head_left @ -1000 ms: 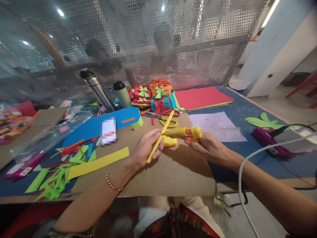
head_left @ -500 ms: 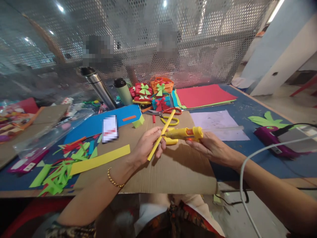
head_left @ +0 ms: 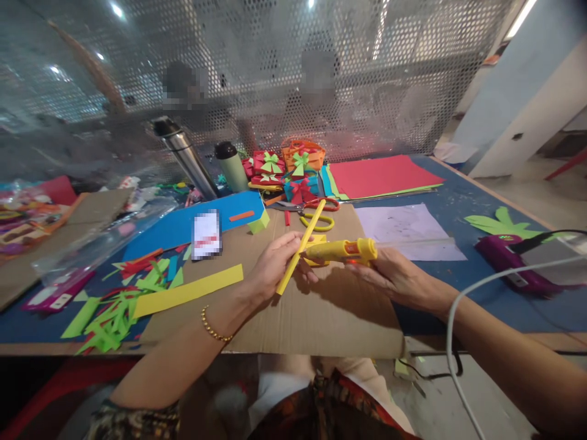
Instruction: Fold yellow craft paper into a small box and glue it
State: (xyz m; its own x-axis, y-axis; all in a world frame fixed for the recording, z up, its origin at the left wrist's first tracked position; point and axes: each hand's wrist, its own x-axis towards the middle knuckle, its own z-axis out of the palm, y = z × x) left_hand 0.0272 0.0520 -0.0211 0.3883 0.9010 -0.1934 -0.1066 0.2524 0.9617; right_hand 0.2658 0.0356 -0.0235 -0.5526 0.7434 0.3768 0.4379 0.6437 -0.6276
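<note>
L hand [head_left: 277,260] pinching yellow strip [head_left: 314,221], long axis slanting fwd-R; R hand [head_left: 392,275] gripping glue gun [head_left: 338,250], aimed twd L hand.

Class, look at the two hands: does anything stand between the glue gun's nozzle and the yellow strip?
Nothing visible does. The glue gun, in the right hand, points its nozzle right up to the yellow strip in the left hand; whether they touch is hard to tell.
</note>
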